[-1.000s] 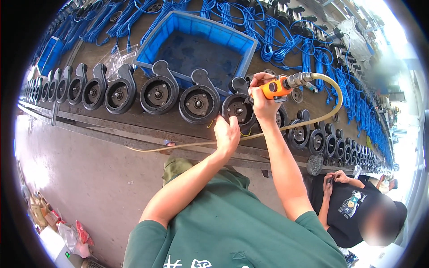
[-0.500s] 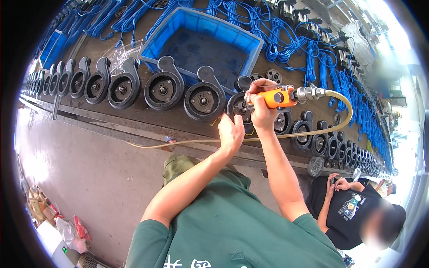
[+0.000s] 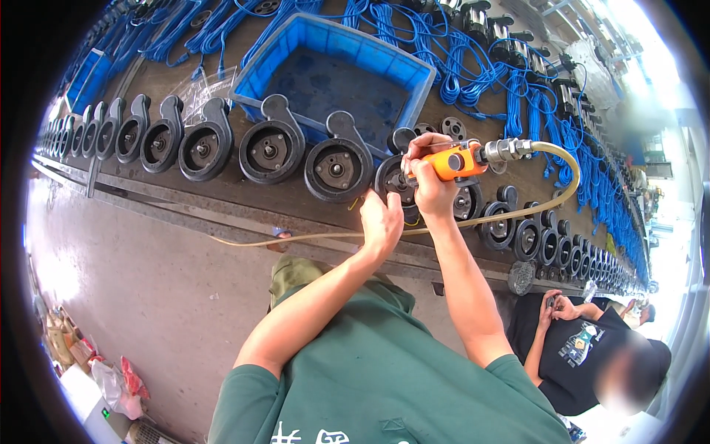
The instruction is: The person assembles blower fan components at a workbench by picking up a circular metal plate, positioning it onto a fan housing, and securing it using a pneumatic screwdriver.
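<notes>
My right hand (image 3: pixel 435 185) is wrapped around an orange air screwdriver (image 3: pixel 450 163), with a metal coupling (image 3: pixel 507 150) and a yellowish hose (image 3: pixel 574 177) at its rear end. The tool's front end points at the middle of a round black blower housing (image 3: pixel 387 172); my fingers hide the tip, so contact cannot be made out. My left hand (image 3: pixel 382 222) grips the near rim of this same housing, its fingertips partly hidden. Just left stands another black housing (image 3: pixel 339 169) with a metal plate and central shaft. To the right, a further housing (image 3: pixel 467 200) is partly covered by my right hand.
Similar housings line the bench's front edge on both sides. Behind them sits a blue plastic crate (image 3: pixel 429 78). Coiled blue cables (image 3: pixel 462 63) and motors lie farther back. The hose crosses the bench edge in front of me. A co-worker in black (image 3: pixel 569 340) is at the right.
The orange air screwdriver and its hose have shifted slightly left, with the coupling end tipped up a little. My left hand stays at the housing's rim.
</notes>
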The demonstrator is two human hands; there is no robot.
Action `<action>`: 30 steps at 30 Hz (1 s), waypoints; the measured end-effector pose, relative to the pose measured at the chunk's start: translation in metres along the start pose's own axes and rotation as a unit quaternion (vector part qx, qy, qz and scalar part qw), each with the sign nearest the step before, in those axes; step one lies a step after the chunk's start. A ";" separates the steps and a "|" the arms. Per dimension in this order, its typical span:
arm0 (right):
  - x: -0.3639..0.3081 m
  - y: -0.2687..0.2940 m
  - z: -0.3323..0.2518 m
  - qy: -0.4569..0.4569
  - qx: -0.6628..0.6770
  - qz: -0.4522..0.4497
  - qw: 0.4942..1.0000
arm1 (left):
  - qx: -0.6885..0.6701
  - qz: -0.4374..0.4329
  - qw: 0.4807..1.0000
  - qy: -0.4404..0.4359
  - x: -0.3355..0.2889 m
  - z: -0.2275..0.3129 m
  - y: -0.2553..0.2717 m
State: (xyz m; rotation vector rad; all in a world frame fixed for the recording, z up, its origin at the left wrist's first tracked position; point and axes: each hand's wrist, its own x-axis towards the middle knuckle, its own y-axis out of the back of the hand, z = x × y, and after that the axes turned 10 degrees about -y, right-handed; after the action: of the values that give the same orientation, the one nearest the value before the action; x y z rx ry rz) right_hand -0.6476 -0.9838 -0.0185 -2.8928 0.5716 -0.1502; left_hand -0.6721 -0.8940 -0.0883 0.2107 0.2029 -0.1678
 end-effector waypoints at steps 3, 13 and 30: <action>-0.001 -0.005 0.000 0.012 0.002 0.002 1.000 | -0.009 -0.005 1.000 0.002 0.001 -0.003 0.000; 0.000 -0.005 0.018 0.042 -0.049 -0.037 0.997 | 0.000 0.002 1.000 0.008 0.003 -0.011 -0.004; 0.000 -0.014 0.020 0.039 0.008 0.012 0.999 | 0.002 0.021 1.000 0.017 0.001 0.000 -0.002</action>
State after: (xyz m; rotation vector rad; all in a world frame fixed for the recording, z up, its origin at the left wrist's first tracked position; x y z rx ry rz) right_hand -0.6400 -0.9674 -0.0354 -2.8737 0.6165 -0.2651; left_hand -0.6711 -0.8960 -0.0884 0.2215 0.2312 -0.1235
